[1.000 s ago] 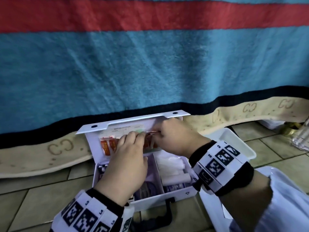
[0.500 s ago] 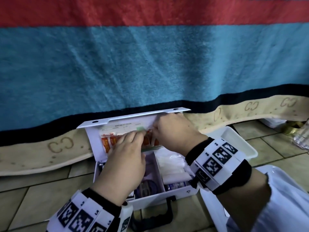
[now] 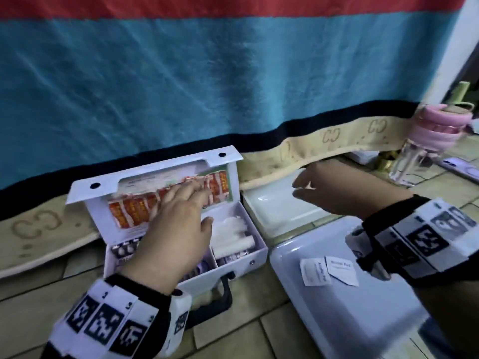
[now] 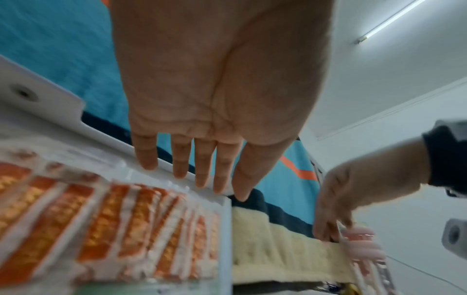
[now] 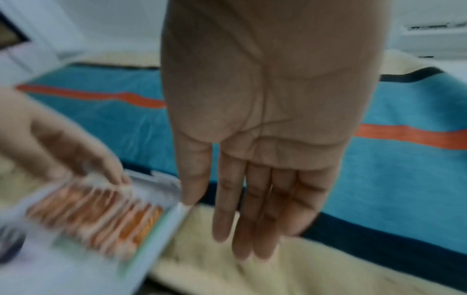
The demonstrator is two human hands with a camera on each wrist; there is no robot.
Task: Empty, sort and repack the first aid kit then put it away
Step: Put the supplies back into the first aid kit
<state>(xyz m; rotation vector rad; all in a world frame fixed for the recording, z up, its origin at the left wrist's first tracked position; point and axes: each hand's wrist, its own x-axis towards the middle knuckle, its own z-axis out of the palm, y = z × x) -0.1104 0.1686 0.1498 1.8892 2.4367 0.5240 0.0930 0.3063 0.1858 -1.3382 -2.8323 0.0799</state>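
Observation:
The white first aid kit point(image 3: 255, 255) stands open on the tiled floor, its lid point(image 3: 155, 169) tipped back against a blanket. A row of orange packets point(image 3: 132, 213) point(image 4: 101, 219) point(image 5: 101, 215) sits in the lid pocket. My left hand point(image 3: 199, 203) point(image 4: 197, 179) point(image 5: 113, 175) lies with straight fingers on the tops of those packets. Off to the right, my right hand point(image 3: 300, 189) point(image 5: 240, 229) point(image 4: 333, 229) hovers over a white tray, fingers straight and empty. White gauze rolls point(image 3: 233, 234) and a blister pack point(image 3: 124, 250) lie in the kit's base.
Two white trays stand right of the kit: a far one point(image 3: 280, 211) and a near one point(image 3: 337, 320) bearing two small white sachets point(image 3: 315, 272). A pink-lidded bottle point(image 3: 425, 141) stands at the far right. The striped blanket point(image 3: 207, 86) hangs behind. The kit's black handle point(image 3: 223, 299) faces me.
My right hand has let go at the lid and moved right, over the far tray. My left hand stays on the orange packets, fingers now spread flatter.

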